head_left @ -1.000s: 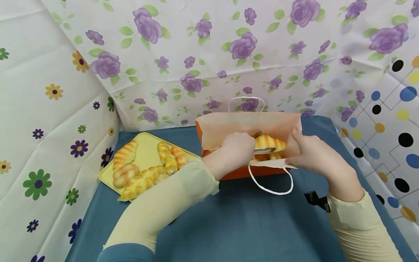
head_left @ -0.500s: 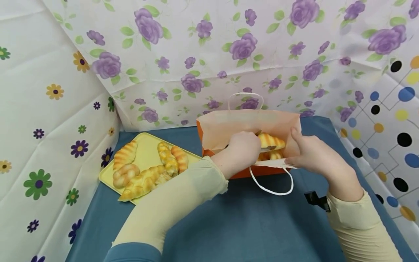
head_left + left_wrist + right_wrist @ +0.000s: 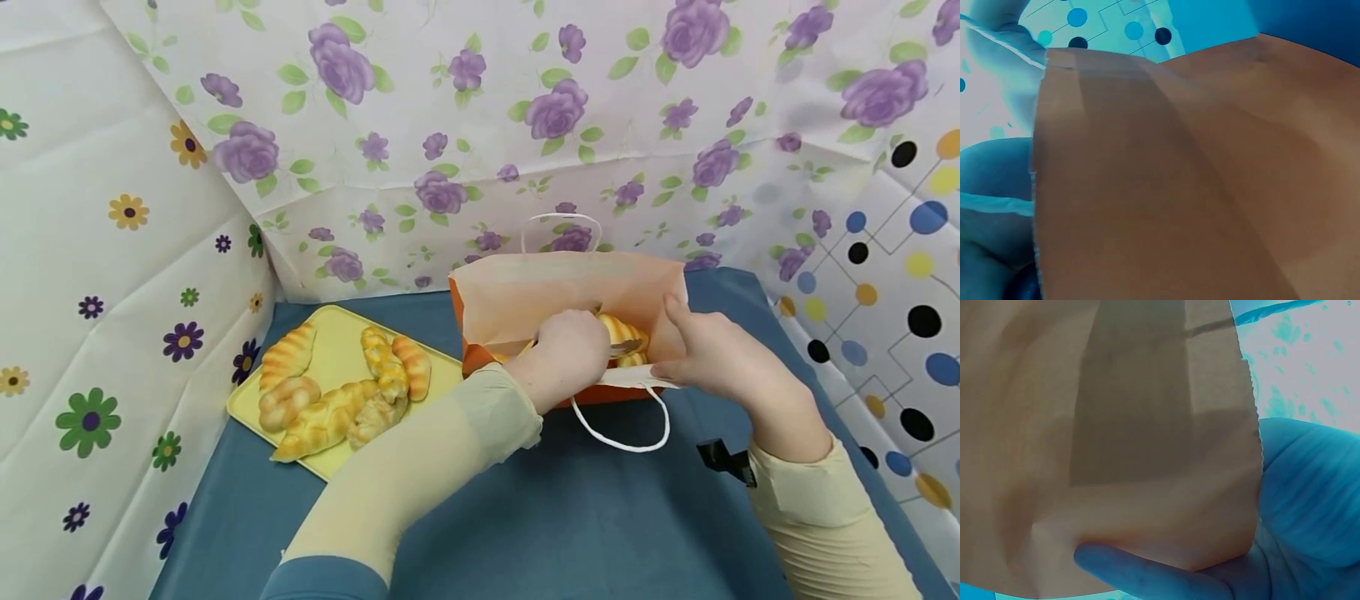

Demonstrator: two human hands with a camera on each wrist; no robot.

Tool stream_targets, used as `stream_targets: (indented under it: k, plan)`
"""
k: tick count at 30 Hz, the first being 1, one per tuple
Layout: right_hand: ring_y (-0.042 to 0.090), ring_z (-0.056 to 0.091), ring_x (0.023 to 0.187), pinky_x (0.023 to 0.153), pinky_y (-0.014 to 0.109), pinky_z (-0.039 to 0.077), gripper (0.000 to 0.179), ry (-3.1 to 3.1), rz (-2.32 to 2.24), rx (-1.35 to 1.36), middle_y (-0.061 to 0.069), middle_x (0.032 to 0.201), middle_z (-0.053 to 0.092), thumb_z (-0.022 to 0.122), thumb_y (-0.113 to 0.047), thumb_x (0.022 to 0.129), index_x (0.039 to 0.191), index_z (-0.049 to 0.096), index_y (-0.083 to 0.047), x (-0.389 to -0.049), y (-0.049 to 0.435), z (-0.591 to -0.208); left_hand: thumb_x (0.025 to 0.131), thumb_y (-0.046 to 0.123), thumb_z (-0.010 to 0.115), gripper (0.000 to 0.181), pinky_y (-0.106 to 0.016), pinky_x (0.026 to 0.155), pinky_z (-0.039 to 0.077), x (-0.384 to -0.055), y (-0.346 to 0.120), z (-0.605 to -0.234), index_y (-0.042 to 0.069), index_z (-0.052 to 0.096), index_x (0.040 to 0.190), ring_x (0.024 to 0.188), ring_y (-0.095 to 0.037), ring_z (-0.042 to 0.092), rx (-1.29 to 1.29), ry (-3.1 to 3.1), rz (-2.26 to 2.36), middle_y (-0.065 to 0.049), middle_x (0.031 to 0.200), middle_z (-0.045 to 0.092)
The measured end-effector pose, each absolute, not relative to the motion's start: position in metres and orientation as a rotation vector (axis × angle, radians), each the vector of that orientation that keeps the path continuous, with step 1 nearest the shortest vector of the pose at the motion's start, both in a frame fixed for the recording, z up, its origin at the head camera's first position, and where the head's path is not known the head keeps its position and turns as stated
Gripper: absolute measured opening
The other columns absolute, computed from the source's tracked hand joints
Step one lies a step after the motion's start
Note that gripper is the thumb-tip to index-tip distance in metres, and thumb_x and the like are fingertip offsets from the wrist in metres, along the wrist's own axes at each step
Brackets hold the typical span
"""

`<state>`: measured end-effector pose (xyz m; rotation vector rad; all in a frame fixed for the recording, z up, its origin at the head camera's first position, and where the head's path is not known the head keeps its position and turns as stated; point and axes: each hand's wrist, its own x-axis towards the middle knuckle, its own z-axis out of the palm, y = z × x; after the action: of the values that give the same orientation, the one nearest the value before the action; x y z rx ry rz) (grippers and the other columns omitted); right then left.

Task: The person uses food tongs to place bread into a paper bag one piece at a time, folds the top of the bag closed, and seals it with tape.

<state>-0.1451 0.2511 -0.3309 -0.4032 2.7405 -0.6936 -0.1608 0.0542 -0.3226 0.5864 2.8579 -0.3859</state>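
Observation:
An orange paper bag with a pale inside and white cord handles stands upright with its mouth wide. My left hand reaches down into the mouth, its fingertips hidden. Right beside it, inside the bag, a striped golden bread roll lies tilted, with more bread under it. Whether the left hand grips any bread cannot be seen. My right hand holds the bag's right edge. In the right wrist view one finger lies along the paper. Only bag paper fills the middle of the left wrist view.
A yellow tray at the left carries several bread pieces, among them a braided loaf and a croissant-like roll. The blue tablecloth covers the table. Patterned sheets wall the back and both sides.
My left hand has moved right and slightly down inside the bag, covering more of the striped bread roll. That roll has tilted a little. The right hand keeps its hold on the bag's edge.

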Motion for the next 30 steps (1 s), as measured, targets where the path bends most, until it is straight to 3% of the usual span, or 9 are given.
stream_targets:
  k: [6, 14, 30]
  plan:
    - [0.013, 0.068, 0.068, 0.071, 0.041, 0.053, 0.112, 2.745, -0.690, -0.407, -0.001, 0.083, 0.072, 0.082, -0.024, 0.097, 0.169, 0.001, 0.003, -0.146, 0.251, -0.330, 0.103, 0.031, 0.067, 0.019, -0.031, 0.053, 0.056, -0.163, 0.049, -0.315, 0.022, 0.080, 0.095, 0.071, -0.013, 0.066, 0.589, 2.874, -0.294, 0.005, 0.091, 0.071]
    - [0.012, 0.068, 0.070, 0.080, 0.049, 0.056, 0.112, 2.755, -0.683, -0.398, 0.006, 0.096, 0.072, 0.082, -0.027, 0.097, 0.169, 0.003, 0.003, -0.148, 0.252, -0.332, 0.103, 0.031, 0.068, 0.017, -0.033, 0.053, 0.057, -0.163, 0.043, -0.313, 0.021, 0.080, 0.097, 0.073, -0.014, 0.066, 0.679, 2.853, -0.283, 0.004, 0.093, 0.073]
    - [0.014, 0.065, 0.067, 0.078, 0.046, 0.055, 0.111, 2.749, -0.689, -0.393, 0.002, 0.085, 0.068, 0.081, -0.029, 0.098, 0.170, 0.002, 0.001, -0.146, 0.252, -0.332, 0.102, 0.031, 0.070, 0.016, -0.030, 0.055, 0.057, -0.169, 0.041, -0.320, 0.021, 0.082, 0.101, 0.075, -0.014, 0.068, 0.635, 2.846, -0.345, 0.004, 0.096, 0.074]
